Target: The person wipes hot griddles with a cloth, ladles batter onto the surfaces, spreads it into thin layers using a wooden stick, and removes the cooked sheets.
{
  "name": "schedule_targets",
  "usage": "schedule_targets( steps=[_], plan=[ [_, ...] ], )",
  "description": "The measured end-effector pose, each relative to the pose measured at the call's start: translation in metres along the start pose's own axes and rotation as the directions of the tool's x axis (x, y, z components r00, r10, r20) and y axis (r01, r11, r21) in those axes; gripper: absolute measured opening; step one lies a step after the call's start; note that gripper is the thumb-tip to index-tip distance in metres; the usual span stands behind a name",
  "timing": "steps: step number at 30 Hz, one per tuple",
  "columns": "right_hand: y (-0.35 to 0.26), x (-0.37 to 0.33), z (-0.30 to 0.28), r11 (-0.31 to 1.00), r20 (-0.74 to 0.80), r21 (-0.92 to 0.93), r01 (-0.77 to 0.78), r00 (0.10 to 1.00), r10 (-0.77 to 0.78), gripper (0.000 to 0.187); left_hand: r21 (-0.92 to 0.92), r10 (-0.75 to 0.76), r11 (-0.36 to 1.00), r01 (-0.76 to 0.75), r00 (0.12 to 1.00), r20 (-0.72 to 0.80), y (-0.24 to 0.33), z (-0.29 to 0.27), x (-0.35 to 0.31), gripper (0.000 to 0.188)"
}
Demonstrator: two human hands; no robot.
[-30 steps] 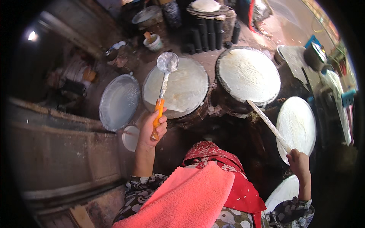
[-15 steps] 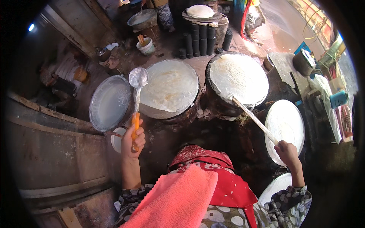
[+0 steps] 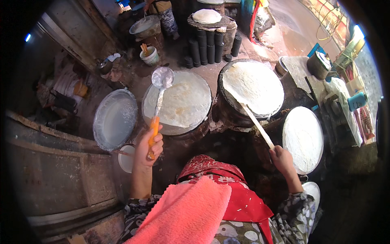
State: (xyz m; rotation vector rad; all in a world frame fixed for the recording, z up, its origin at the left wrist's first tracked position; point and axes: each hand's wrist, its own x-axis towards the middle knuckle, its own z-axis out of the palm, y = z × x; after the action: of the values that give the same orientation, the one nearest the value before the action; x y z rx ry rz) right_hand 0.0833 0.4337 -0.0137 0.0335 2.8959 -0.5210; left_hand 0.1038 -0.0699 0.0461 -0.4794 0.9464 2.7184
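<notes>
- Far left: one wide metal basin (image 3: 129, 97) of whitish liquid stands just beside the left-hand griddle, set there, it seems, within the ladle's easy reach. One small white vessel (image 3: 125, 164) sits below it, near the left forearm (image 3: 141, 183).

- Left: a bare left hand (image 3: 148, 148) is closed firmly, fingers wrapped around the orange handle of one ladle (image 3: 160, 99). The smeared bowl is held up before the left-hand griddle, apparently to leave the other hand room.

- Centre: two round griddles stand side by side, seemingly so that one person can reach both. The left griddle (image 3: 172, 131) bears one pale sheet (image 3: 178, 99) with tan patches; the right griddle (image 3: 228, 101) bears one whiter sheet (image 3: 254, 87), its near-left edge short of the dark rim.

- Right of centre: the right hand (image 3: 282, 158) is closed around one slim stick (image 3: 257, 125), slanted, it appears, to bring its tip to that near edge. Whether the tip lies underneath cannot be told.

- Far right: two white discs show, one large (image 3: 302, 138), placed perhaps for handiness just beside the right hand, and another (image 3: 312, 191) partly hidden by the patterned sleeve (image 3: 298, 211).
</notes>
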Motion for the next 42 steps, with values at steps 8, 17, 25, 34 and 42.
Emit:
schedule_targets(
  steps=[8, 17, 25, 34, 42],
  plan=[
    [-0.090, 0.070, 0.081, 0.942, 0.044, 0.336, -0.008, 0.999, -0.007, 0.037, 0.050, 0.012, 0.999, -0.007, 0.995, -0.096, 0.003, -0.001, -0.004, 0.032],
    [-0.145, 0.230, 0.091, 0.948, -0.254, -0.103, 0.302, 0.913, -0.319, 0.023, 0.081, 0.077, 0.995, -0.062, 0.978, -0.193, 0.014, -0.033, -0.039, 0.030],
    [-0.159, 0.252, 0.083, 0.952, -0.094, -0.169, 0.254, 0.958, -0.272, 0.029, 0.026, 0.095, 0.995, -0.092, 0.948, -0.303, 0.018, -0.054, -0.061, 0.030],
    [-0.062, 0.091, 0.077, 0.985, -0.133, 0.164, 0.049, 0.991, -0.027, 0.043, 0.033, 0.022, 0.999, -0.016, 0.984, -0.179, 0.020, -0.030, -0.044, 0.033],
    [0.008, -0.094, 0.054, 0.963, -0.047, 0.095, -0.253, 0.965, 0.258, 0.036, 0.089, -0.358, 0.932, 0.350, 0.929, 0.091, -0.031, 0.031, 0.020, 0.037]
  ],
)
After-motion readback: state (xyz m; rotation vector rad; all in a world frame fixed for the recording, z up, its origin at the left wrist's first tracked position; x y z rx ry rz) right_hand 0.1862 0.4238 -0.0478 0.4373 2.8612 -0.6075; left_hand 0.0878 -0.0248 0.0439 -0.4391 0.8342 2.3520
